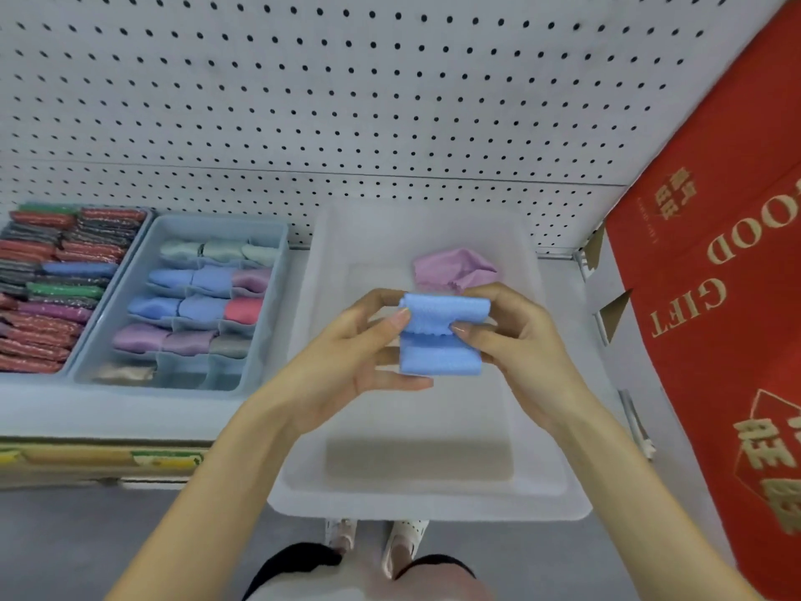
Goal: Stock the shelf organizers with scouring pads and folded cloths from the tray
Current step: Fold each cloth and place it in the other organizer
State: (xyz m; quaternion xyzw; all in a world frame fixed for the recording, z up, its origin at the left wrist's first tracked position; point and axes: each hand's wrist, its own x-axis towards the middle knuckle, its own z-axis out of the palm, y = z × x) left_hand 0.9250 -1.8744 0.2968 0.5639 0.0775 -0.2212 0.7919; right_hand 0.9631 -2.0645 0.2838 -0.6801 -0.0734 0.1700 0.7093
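A blue cloth (pixel 440 353), partly rolled at its top, is held above the white tray (pixel 427 498). My left hand (pixel 346 353) grips its left edge, thumb on top. My right hand (pixel 520 336) pinches its right edge. A crumpled pink cloth (pixel 453 268) lies at the far end of the tray. To the left stands a blue divided organizer (pixel 264 236) with rolled cloths in most cells; two front cells look bare. Further left, a second organizer (pixel 145 219) holds several glittery scouring pads.
A white pegboard (pixel 346 101) forms the shelf's back wall. Red gift boxes (pixel 715 275) with gold lettering stand at the right. The tray overhangs the shelf's front edge above my shoes (pixel 403 540) on the grey floor.
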